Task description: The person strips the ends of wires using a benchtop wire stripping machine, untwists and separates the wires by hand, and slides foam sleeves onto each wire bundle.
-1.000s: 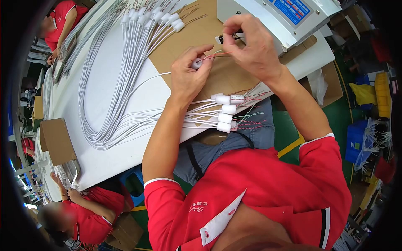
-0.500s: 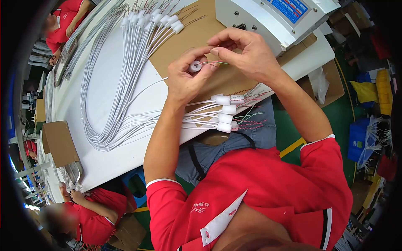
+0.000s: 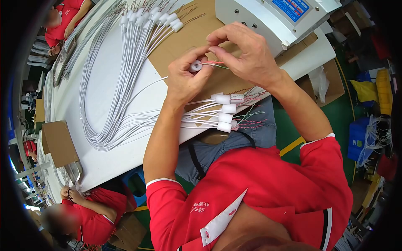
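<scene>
My left hand point(image 3: 186, 77) is closed around a white cylindrical connector point(image 3: 195, 66) on the end of a white cable. Thin red, green and dark wires point(image 3: 215, 63) stick out of the connector toward the right. My right hand point(image 3: 247, 54) is pinched, its thumb and forefinger meeting close to my left fingertips; what lies between them is too small to make out. Below my hands lie several white cables with white connectors point(image 3: 224, 126) and twisted colored wires. A large looped bundle of white cables point(image 3: 102, 138) rests on the white table at left, its connectors at the top.
A white machine point(image 3: 268, 25) with a blue keypad stands at the table's back right, beside brown cardboard point(image 3: 165, 54). A cardboard flap point(image 3: 60, 143) is at the left table edge point(image 3: 121, 169). Two other people in red shirts are at left; boxes stand on the floor at right.
My right hand has moved left and down from near the machine to my left fingertips. The small black and white item beside it is no longer visible. My left hand still holds the connector.
</scene>
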`<control>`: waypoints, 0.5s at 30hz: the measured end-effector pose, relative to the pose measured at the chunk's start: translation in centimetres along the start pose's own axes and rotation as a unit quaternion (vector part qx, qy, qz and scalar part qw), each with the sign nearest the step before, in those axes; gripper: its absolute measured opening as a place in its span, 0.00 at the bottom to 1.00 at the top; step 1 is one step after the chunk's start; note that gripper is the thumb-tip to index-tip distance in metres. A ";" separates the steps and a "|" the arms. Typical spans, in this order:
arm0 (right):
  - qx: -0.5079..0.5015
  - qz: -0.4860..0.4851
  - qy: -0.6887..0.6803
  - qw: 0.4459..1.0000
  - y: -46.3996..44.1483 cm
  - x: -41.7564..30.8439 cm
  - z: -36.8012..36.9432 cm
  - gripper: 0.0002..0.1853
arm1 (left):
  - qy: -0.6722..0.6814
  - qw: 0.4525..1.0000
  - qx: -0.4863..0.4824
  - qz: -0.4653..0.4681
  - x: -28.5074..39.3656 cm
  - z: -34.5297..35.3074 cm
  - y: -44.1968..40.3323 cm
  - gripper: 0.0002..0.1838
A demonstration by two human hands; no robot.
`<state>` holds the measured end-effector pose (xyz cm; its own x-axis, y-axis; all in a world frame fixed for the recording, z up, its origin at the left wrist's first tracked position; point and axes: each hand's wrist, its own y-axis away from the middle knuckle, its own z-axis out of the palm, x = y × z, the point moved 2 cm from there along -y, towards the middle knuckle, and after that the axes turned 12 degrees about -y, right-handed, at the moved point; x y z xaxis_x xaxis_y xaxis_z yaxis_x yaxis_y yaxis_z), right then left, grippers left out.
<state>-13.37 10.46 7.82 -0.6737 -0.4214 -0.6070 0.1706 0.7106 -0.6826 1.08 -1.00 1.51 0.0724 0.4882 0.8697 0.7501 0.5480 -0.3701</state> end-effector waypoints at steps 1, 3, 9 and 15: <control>0.002 0.029 -0.025 0.999 0.0 0.1 0.1 0.09 | -0.009 1.000 -0.006 0.003 0.0 0.0 0.0 0.20; 0.002 0.096 -0.067 0.993 0.0 0.4 -0.1 0.09 | -0.026 0.999 -0.019 0.009 0.1 0.1 -0.1 0.20; 0.019 0.189 -0.084 0.978 0.2 1.5 -1.4 0.09 | -0.029 0.999 -0.016 0.006 0.8 0.0 -0.2 0.22; 0.062 0.160 -0.168 0.971 1.3 2.4 -1.9 0.09 | -0.026 0.999 -0.019 -0.002 0.7 0.0 -0.3 0.23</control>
<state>-16.12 11.45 6.23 -0.3034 -0.3646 -0.8804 0.4320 0.7709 -0.4681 0.97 -0.80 2.25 0.0352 0.5208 0.8529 0.7749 0.5247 -0.3524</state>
